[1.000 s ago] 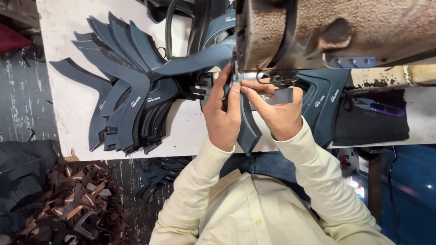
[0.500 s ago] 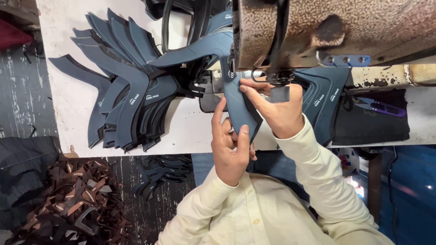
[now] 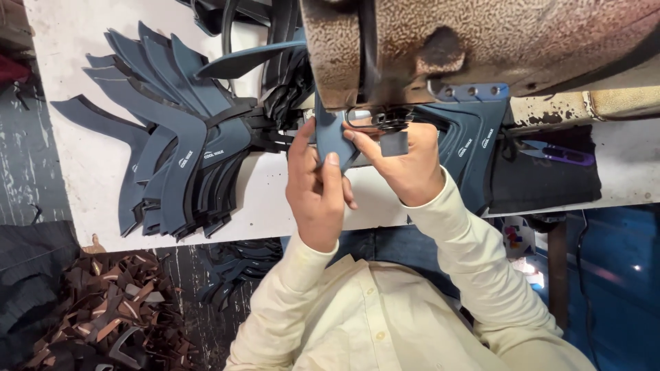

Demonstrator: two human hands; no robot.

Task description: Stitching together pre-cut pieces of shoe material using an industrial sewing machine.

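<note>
Blue-grey cut piece [image 3: 332, 141] pinched by left hand [image 3: 317, 189] and right hand [image 3: 402, 165] under sewing machine [image 3: 481, 48].

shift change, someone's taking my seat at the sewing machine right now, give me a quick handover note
Left hand: pinching the blue shoe-upper piece, thumb on top.
Right hand: fingertips pressing the same piece by the presser foot of the sewing machine.
Stack of blue cut pieces fanned out on the white table, left side; more blue pieces on the right, thread snips beyond.
Done: piece is at the foot. How much is stitched cannot be told.
Left: likely this seam and that stack.
</note>
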